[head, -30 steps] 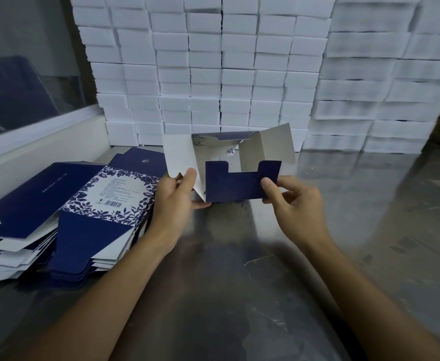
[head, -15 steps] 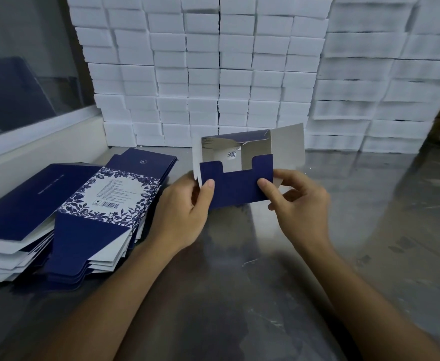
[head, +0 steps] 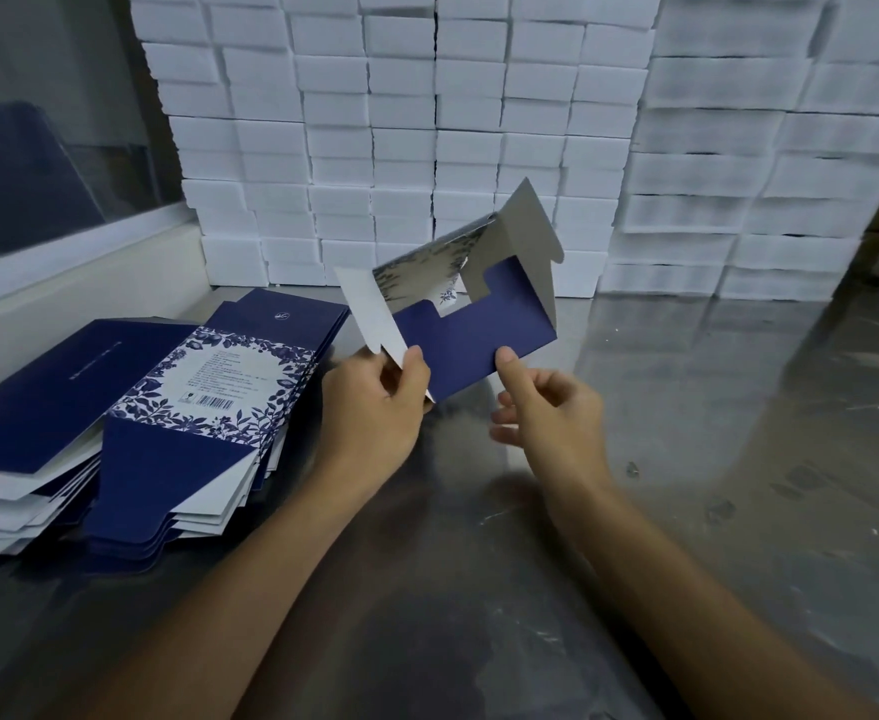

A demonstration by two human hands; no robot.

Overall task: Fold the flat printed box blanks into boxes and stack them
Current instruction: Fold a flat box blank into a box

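Note:
A half-folded navy and white box [head: 471, 332] is held tilted above the metal table, its end open toward me with white flaps sticking out left and upper right. My left hand [head: 375, 402] grips its lower left corner, thumb on the navy flap. My right hand [head: 546, 413] pinches the lower edge of that navy flap with the thumb in front and the fingers behind. Two piles of flat printed blanks [head: 203, 407] lie at the left.
A wall of stacked white boxes [head: 427, 137] fills the back, with more stacks at the right [head: 754, 163]. A white ledge under a glass pane [head: 63, 283] borders the left. The steel table [head: 686, 459] reflects light.
The box has tilted, its right side rising and a left white flap swinging out. Both hands shifted slightly with it and keep hold of the lower edge.

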